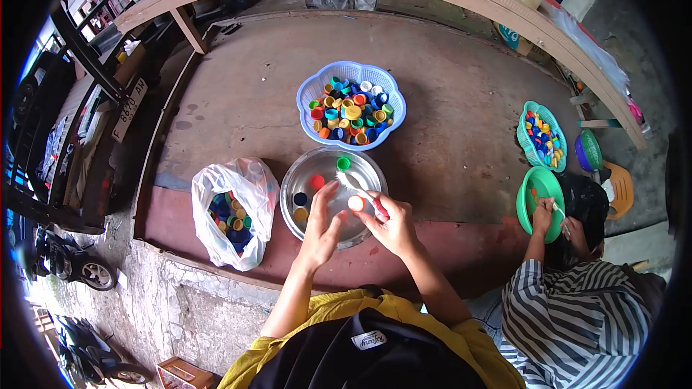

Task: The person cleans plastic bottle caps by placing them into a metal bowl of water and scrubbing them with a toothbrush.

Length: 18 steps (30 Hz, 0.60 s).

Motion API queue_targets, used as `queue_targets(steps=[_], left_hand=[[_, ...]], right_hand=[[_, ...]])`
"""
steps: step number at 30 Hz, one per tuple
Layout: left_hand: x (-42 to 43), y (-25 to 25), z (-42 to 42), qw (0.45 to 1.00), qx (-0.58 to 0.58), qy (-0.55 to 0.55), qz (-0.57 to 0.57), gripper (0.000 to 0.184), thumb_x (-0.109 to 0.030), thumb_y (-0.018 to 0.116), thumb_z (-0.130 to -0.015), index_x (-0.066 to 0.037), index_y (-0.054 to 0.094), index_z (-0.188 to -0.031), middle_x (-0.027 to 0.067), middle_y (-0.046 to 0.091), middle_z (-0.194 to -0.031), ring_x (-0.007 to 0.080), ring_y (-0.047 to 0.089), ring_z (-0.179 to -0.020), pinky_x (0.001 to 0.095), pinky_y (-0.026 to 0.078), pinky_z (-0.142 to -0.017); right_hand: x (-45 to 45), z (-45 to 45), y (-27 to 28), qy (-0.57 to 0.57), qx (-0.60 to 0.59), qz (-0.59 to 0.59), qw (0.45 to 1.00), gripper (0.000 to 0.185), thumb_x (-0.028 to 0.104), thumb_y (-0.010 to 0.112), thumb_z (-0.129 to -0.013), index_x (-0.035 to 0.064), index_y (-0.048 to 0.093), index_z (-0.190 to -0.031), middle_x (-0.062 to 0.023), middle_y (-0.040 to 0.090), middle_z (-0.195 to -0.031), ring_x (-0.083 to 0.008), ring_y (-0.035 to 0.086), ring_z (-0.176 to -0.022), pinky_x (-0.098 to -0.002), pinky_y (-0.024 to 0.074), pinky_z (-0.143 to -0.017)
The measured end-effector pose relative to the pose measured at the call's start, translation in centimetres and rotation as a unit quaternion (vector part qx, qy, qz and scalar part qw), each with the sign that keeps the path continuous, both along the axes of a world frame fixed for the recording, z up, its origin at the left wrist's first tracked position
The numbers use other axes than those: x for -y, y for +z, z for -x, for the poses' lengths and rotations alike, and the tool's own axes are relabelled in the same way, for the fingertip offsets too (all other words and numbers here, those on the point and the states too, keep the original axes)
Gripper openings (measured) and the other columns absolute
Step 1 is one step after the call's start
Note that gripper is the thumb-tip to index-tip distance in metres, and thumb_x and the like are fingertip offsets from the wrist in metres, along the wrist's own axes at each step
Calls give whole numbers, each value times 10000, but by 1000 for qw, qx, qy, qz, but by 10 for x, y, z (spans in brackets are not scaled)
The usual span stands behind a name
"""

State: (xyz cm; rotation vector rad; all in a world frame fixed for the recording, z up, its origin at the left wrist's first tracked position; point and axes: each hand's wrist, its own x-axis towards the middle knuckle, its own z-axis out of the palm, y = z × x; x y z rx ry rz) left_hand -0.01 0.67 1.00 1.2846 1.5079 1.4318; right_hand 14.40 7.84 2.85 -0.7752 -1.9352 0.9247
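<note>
My left hand (pixel 321 227) hovers over the near left part of a metal bowl (pixel 294 173), thumb and fingers apart, with nothing in it. In my right hand (pixel 395 227) is a toothbrush (pixel 359 189) with white bristles and a pinkish-red part on its handle. An orange-and-white bottle cap (pixel 356 203) is at the tips of my right thumb and fingers, seemingly held there. Inside the bowl are a green cap (pixel 343 163), a red cap (pixel 317 182), a dark blue cap (pixel 300 199) and a yellowish cap (pixel 300 214).
A blue-purple basket (pixel 308 86) of mixed caps stands beyond the bowl. To the left is a white plastic bag (pixel 256 180) of caps. At right, a person in striped clothing (pixel 577 310) works over a green basin (pixel 526 191), near a turquoise basket (pixel 530 148) of caps.
</note>
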Motion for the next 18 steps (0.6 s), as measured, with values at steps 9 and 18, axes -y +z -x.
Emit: queue_targets(steps=[9, 18], left_hand=[[1, -13, -17, 823, 555, -106, 51, 138, -126, 498, -919, -66, 562, -1026, 25, 593, -1020, 141, 555, -947, 347, 439, -870], [-5, -23, -8, 849, 525, -58, 29, 102, -115, 478, -926, -85, 557, -985, 40, 612, -969, 135, 597, -879, 321, 493, -803]], right_hand=[[23, 14, -15, -123, -61, 47, 989, 280, 31, 734, -666, 25, 582, -902, 46, 319, -558, -35, 295, -478, -203, 253, -439], [32, 4, -15, -101, -12, -40, 994, 472, 68, 633, -791, 56, 491, -1241, -103, 560, -751, -187, 534, -568, -309, 440, -514]])
